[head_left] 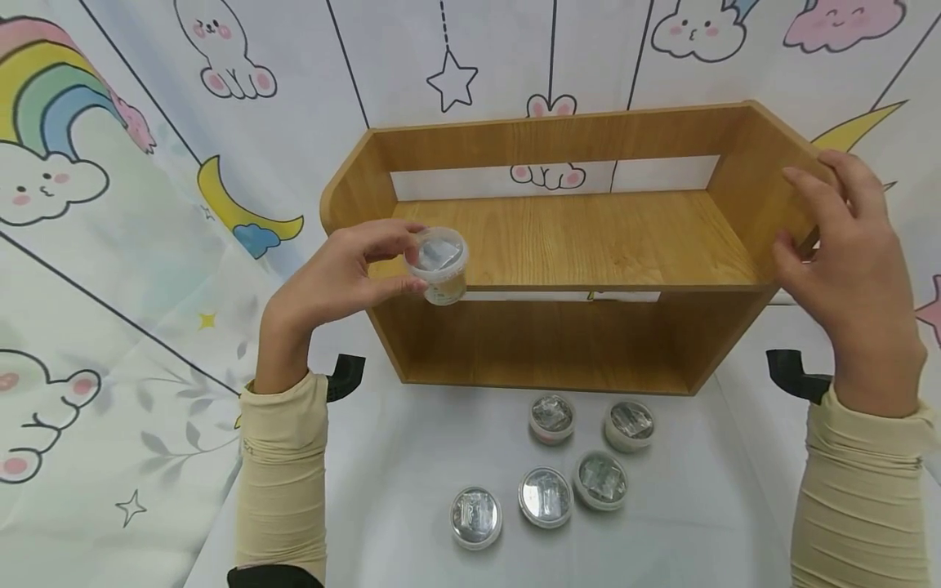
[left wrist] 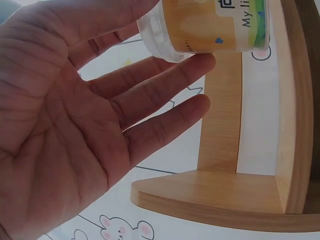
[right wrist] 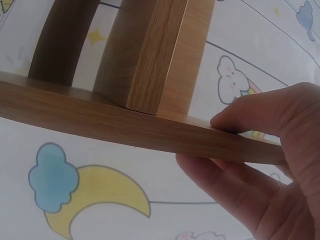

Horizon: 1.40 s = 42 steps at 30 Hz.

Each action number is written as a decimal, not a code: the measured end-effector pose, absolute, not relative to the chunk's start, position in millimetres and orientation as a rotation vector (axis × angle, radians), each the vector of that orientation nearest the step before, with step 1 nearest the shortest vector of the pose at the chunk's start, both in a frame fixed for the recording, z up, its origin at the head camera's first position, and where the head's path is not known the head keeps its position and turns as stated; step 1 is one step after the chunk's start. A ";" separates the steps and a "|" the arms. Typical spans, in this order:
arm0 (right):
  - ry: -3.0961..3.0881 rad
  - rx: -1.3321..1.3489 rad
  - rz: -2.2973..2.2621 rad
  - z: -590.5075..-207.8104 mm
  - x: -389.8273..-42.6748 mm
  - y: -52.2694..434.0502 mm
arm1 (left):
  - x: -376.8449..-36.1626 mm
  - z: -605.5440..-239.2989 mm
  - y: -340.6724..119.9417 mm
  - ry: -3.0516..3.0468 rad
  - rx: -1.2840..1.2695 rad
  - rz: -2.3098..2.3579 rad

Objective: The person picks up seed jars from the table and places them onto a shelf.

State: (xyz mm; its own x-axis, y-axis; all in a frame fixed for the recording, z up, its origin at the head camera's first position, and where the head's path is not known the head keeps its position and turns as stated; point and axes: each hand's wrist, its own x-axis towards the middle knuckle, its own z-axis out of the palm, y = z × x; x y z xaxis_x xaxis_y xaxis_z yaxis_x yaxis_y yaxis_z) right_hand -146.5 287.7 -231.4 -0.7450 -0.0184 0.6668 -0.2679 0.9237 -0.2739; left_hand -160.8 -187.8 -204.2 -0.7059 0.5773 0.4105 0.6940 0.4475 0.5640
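Cup (head_left: 444, 269), small, clear-lidded and printed with lettering, is pinched between the thumb and fingers of the left hand (head_left: 338, 273), which holds it roughly upright at the left end of a two-tier wooden shelf (head_left: 588, 241). Whether cup and shelf touch, I cannot tell. Well apart, the right hand (head_left: 856, 245) grips the shelf's right side panel (right wrist: 115, 127), with digits on both faces. Between the hands and nearer the person, five similar cups (head_left: 545, 500) stand on a white surface (head_left: 412, 490). The left hand's fingertip pinch looks slight, so bumping the board could dislodge the cup; a hard pull from the right hand could tip the shelf.
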 end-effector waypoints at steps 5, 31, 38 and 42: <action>-2.372 0.213 0.470 -238.9 -154.1 299.5 | -168.9 -199.1 -184.4 -2.531 -1.094 -1.083; -2.374 0.217 0.492 -242.9 -157.3 302.2 | -211.1 -204.7 -181.9 -2.670 -0.739 -1.032; -2.363 0.224 0.485 -242.3 -157.1 302.1 | -214.5 -206.9 -178.9 -2.710 -0.722 -1.055; -2.366 0.219 0.475 -242.7 -156.8 302.0 | -216.3 -207.9 -177.5 -2.748 -0.688 -1.045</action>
